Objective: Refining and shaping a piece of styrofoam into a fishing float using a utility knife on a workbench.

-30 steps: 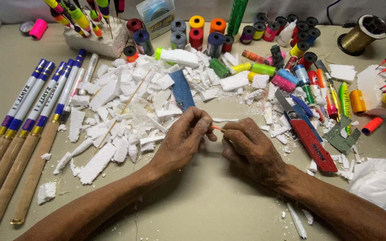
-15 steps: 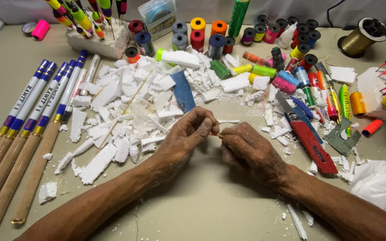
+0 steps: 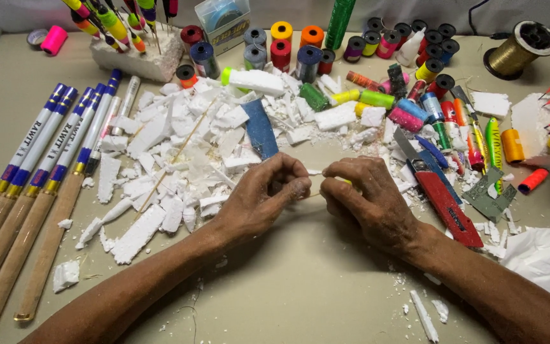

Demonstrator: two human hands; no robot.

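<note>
A: Well, starting at the left, what lies there?

B: A row of rod handles (image 3: 30, 191) with cork grips and blue-and-white bands, slanting across the tabletop (image 3: 300, 293). Right of them spreads a heap of white foam scraps (image 3: 160, 165), and a blue strip (image 3: 260, 129) lies at its far right edge.

A: And the hands?

B: The left hand (image 3: 265, 194) is curled near the middle, fingertips pressed together on the left end of a thin stick (image 3: 315, 192). The right hand (image 3: 367, 197) sits just beside it, pinching the other end, with a bit of yellow showing under its fingers. The stick runs between them, just above the tabletop.

A: Further right?

B: A red utility knife (image 3: 444, 204) lies near the right hand. Thread spools (image 3: 281, 41) stand along the far edge, and a gold spool (image 3: 520, 48) sits at the far right.
</note>
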